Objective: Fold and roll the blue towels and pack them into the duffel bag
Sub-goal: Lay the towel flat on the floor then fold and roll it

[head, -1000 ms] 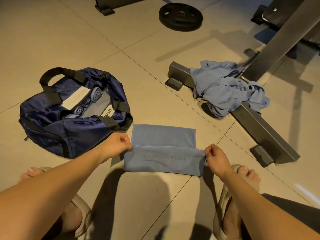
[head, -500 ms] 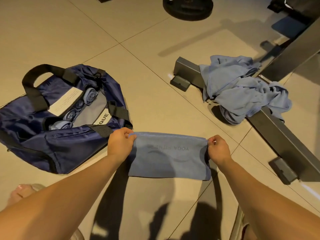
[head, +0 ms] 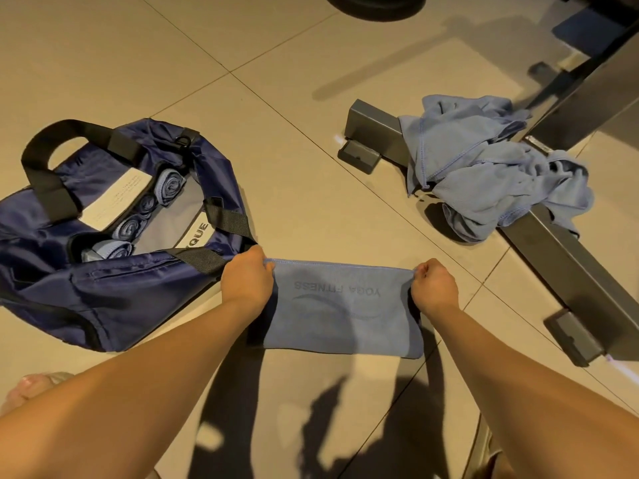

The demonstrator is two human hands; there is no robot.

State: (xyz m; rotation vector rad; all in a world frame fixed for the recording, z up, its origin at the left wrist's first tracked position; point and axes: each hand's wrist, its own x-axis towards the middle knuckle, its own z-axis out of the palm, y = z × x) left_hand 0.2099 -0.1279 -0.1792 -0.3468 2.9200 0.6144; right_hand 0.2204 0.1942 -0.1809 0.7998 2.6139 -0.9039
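Both hands pinch folded towel's far corners
Left hand (head: 246,279), right hand (head: 434,285), towel (head: 342,316) right of bag (head: 103,264)

A light-blue microfibre towel (head: 342,316), folded into a flat rectangle with upside-down "YOGA FITNESS" lettering, lies just right of a navy nylon duffel bag (head: 103,271). The bag sits unzipped, with four rolled blue towels (head: 171,183) lined up inside. A crumpled heap of blue towels (head: 491,167) lies farther right.
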